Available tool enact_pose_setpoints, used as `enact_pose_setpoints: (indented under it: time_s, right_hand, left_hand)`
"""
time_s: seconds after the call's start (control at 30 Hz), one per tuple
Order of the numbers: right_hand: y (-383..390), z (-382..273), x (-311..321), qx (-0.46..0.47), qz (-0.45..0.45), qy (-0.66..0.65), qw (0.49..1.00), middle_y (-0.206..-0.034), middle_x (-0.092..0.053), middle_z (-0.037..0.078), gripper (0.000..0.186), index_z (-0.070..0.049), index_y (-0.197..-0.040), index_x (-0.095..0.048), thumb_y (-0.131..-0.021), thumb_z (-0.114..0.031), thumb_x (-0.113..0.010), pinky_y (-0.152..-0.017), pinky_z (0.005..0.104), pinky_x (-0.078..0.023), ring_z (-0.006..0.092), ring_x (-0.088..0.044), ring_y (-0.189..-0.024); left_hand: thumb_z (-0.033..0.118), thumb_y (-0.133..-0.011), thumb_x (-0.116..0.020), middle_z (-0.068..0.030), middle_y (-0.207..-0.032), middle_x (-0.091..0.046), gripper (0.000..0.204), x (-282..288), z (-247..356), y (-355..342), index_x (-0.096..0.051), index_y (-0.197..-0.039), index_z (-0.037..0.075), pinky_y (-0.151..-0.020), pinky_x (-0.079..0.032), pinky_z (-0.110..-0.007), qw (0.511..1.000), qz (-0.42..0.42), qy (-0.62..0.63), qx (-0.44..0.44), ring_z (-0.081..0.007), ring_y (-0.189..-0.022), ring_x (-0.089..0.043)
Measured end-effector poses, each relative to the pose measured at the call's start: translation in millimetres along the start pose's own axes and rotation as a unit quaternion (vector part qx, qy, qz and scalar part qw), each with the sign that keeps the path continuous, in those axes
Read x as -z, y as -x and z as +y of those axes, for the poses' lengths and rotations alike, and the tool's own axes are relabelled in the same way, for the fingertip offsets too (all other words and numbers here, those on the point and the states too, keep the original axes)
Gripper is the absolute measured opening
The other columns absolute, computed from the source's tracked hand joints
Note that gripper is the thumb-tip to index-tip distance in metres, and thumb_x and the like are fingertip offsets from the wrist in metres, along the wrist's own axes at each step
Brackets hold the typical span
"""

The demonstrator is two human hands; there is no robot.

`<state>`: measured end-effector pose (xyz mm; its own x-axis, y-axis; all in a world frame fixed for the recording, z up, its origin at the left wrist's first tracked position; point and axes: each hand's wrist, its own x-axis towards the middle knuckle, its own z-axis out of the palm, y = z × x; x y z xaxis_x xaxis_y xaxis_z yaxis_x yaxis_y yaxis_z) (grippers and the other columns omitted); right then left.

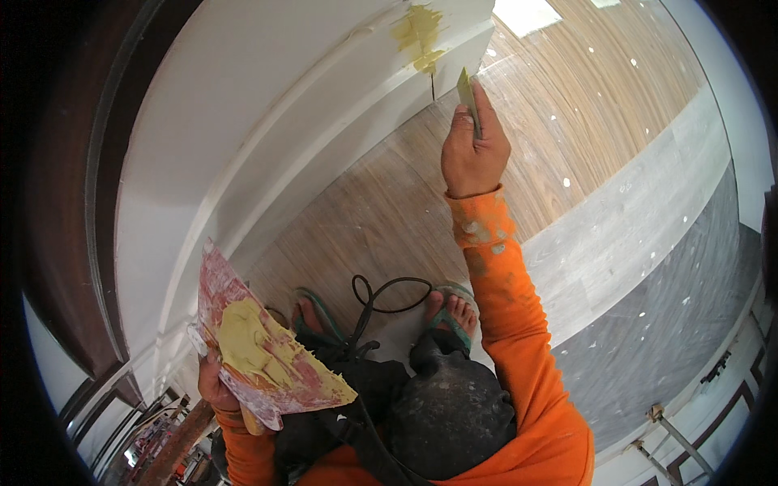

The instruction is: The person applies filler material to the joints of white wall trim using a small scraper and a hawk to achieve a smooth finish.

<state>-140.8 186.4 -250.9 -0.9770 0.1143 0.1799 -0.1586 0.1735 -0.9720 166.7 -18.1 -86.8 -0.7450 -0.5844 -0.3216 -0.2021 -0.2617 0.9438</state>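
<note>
My right hand [476,158] is closed around a putty knife [466,93], its blade pointing up and smeared with yellow. The blade is near the lower wall moulding, apart from the yellow putty patch [420,36] on it. Below that patch a thin dark line [433,86] runs down the moulding's base. At the lower left my left hand [215,387] grips a roughly triangular, pink-and-white stained board [220,287] from its outer edge. A thick spread of yellow putty [258,344] lies on the board. Part of the left hand is hidden behind it.
The white wall [211,105] with its stepped moulding stands on the left, beside a dark brown frame [105,186]. White spots dot the wood-look floor [389,202]. A black cable [393,279] loops between my sandalled feet. A metal-legged object [681,441] stands lower right.
</note>
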Motion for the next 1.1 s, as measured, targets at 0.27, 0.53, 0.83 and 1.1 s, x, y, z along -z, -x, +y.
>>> enact_pose_setpoints:
  time_s: [0.27, 0.53, 0.83, 1.1]
  right_hand:
    - [7.7, -4.8, -38.7, 0.027, -0.025, 0.025, 0.999, -0.119, -0.044, 0.033, 0.042, 0.011, -0.121, -0.04, -0.08, 0.002, -0.043, -0.093, 0.039, -0.04, 0.0414, -0.046, -0.111]
    - [26.0, 0.8, -54.1, 0.11, -0.01, 0.072, 0.991, -0.114, -0.049, 0.03, 0.044, 0.007, -0.123, -0.04, -0.08, 0.004, -0.043, -0.089, 0.0358, -0.041, 0.0366, -0.049, -0.106]
    - [17.0, 7.3, -42.8, -0.037, 0.006, -0.004, 0.999, -0.107, -0.052, 0.027, 0.042, 0.007, -0.124, -0.04, -0.082, 0.002, -0.043, -0.084, 0.0325, -0.043, 0.0327, -0.053, -0.098]
    - [43.4, 4.9, -78.1, 0.061, 0.01, 0.017, 0.998, -0.124, -0.041, 0.031, 0.044, 0.002, -0.126, -0.041, -0.083, 0.0, -0.046, -0.096, 0.0334, -0.036, 0.0312, -0.039, -0.122]
  left_hand:
    - [0.025, -0.087, -0.037, -0.0179, -0.103, -0.059, 0.043, -7.4, 5.6, 4.2, -0.05, -0.11, -0.009, -0.08, -0.05, -0.036, 0.997, 0.062, 0.025, 0.033, -0.0249, -0.09, -0.06]
    - [0.026, -0.087, -0.038, -0.0169, -0.104, -0.059, 0.043, -9.6, 2.6, 5.0, -0.049, -0.114, -0.005, -0.079, -0.05, -0.037, 0.994, 0.089, 0.038, 0.044, -0.0254, -0.089, -0.061]
    - [0.025, -0.089, -0.036, -0.0174, -0.104, -0.058, 0.042, -14.4, 2.4, 2.3, -0.048, -0.114, -0.006, -0.079, -0.051, -0.036, 0.996, 0.08, 0.032, 0.022, -0.0247, -0.09, -0.061]
    - [0.025, -0.088, -0.037, -0.0181, -0.106, -0.058, 0.043, -12.2, 2.7, 1.4, -0.049, -0.113, -0.008, -0.082, -0.049, -0.037, 0.997, 0.064, 0.017, 0.034, -0.0259, -0.093, -0.06]
